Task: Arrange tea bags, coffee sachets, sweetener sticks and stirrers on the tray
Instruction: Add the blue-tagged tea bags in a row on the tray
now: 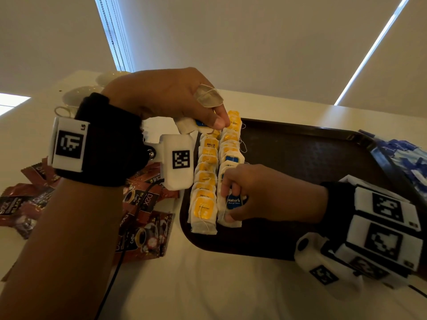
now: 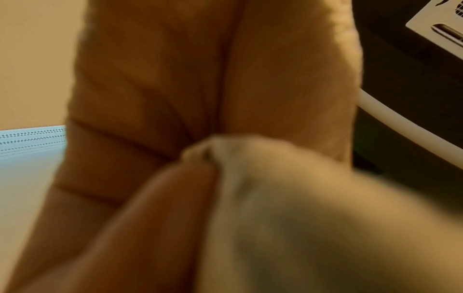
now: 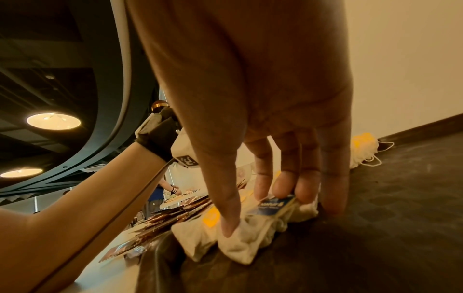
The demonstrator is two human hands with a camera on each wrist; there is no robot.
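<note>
A dark brown tray (image 1: 300, 158) holds two rows of tea bags. The left row (image 1: 204, 197) has yellow tags. The right row (image 1: 231, 144) is yellow-tagged at the far end and blue-tagged nearer me. My right hand (image 1: 227, 204) pinches a blue-tagged tea bag (image 1: 233, 200) at the near end of the right row, thumb and fingers around it (image 3: 270, 206). My left hand (image 1: 217, 121) hovers over the far end of the rows and grips a white tea bag (image 1: 187, 125). Another tea bag (image 1: 206, 95) is tucked between its fingers. The left wrist view shows only blurred fingers and tea bag paper (image 2: 300, 198).
Brown coffee sachets (image 1: 143, 232) lie scattered on the white table (image 1: 208, 285) left of the tray. Blue sweetener sticks (image 1: 404, 158) are heaped at the tray's right edge. White cups (image 1: 78, 95) stand at the back left. The tray's right half is bare.
</note>
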